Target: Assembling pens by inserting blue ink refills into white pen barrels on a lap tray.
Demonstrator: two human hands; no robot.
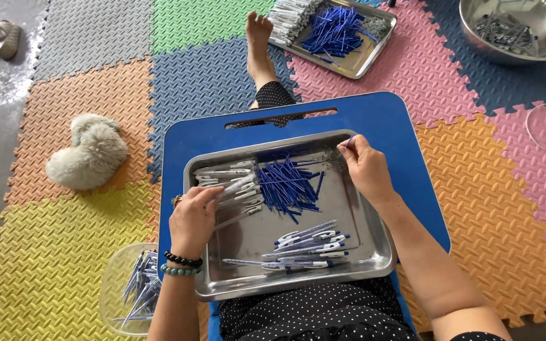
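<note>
The person is sitting on the foam mat floor (96, 95) with a blue lap table (380, 120) over their legs and a steel tray (349, 208) lying on it. Their left hand (194, 218) is curling around a white pen barrel (238, 185) at the edge of the pile of white barrels (229, 180) in the tray's far left part, fingers closed loosely on it. Their right hand (364, 167) is pinching something thin and blue, probably a refill, at the tray's far right corner, thumb and forefinger drawn together. A heap of blue refills (289, 183) is lying between the two hands, and assembled pens (304, 246) are lying near the tray's front edge. A clear plastic tub of pens (131, 290) is sitting just beside the left wrist. A second tray (364, 57) and a steel bowl (538, 25) are resting well apart, up ahead.
</note>
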